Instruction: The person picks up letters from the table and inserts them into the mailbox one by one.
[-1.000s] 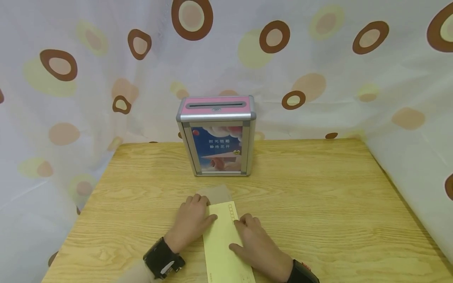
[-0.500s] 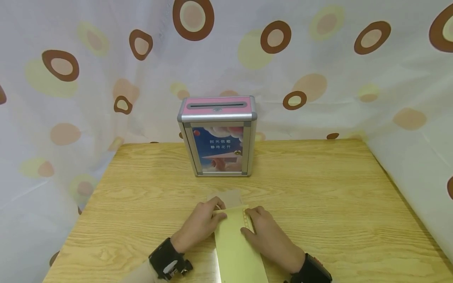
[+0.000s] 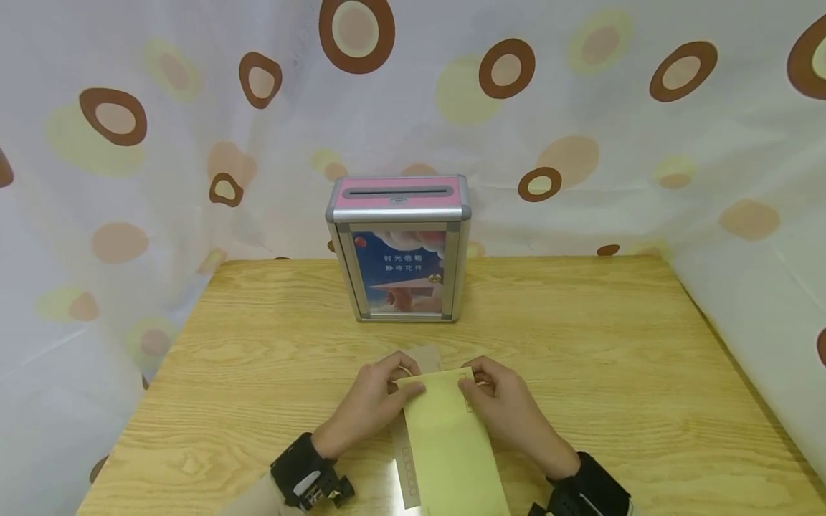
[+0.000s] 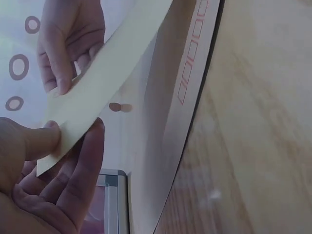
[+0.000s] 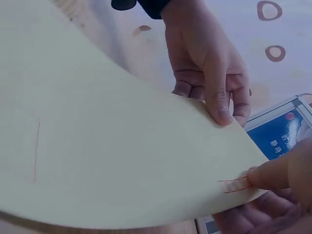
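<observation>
Left hand (image 3: 373,393) and right hand (image 3: 511,407): thumbs above, fingers curled beneath, each pinching one far corner of the pale yellow rectangular paper envelope (image 3: 447,438). Position: above a brown paper envelope (image 3: 406,462), on the near side of the silver-framed, pink-topped box (image 3: 401,269).

"What's on your right wrist feed?"

"I see the right hand (image 5: 287,183) pinching a corner of a curved yellow paper (image 5: 112,136), right by some red lines (image 5: 236,184)."

"And the left hand (image 5: 207,63)?"

"Pinching the same end, black band (image 5: 153,7) at its wrist. Behind both I make out a silver-framed box (image 5: 275,136), partly hidden, and a white cloth (image 5: 253,39) with brown rings (image 5: 275,53)."
</observation>
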`<action>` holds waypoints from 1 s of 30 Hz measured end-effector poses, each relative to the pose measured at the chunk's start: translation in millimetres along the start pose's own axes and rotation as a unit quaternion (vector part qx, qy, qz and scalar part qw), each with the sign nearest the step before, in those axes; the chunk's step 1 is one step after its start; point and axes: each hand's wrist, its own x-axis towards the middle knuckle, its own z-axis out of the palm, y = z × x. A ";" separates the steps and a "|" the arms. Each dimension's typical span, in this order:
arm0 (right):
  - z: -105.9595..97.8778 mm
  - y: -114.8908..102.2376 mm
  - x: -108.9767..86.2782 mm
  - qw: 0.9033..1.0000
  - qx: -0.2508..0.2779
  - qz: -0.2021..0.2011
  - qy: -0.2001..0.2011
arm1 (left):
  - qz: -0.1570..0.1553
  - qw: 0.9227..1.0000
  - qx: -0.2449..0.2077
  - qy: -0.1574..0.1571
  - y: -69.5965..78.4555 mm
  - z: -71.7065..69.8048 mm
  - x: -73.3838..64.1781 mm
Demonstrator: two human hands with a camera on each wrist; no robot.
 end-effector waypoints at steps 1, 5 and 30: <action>-0.6 -0.3 0.6 1.000 0.016 -0.004 -0.002 | -0.004 1.000 -0.010 0.001 0.2 0.1 -0.7; -3.5 -2.9 4.8 0.999 0.034 -0.017 0.015 | -0.026 0.998 -0.053 0.004 0.6 2.5 -2.5; -35.6 -38.3 38.1 0.988 0.027 -0.087 0.125 | -0.034 0.989 -0.129 -0.056 -15.0 19.2 -16.1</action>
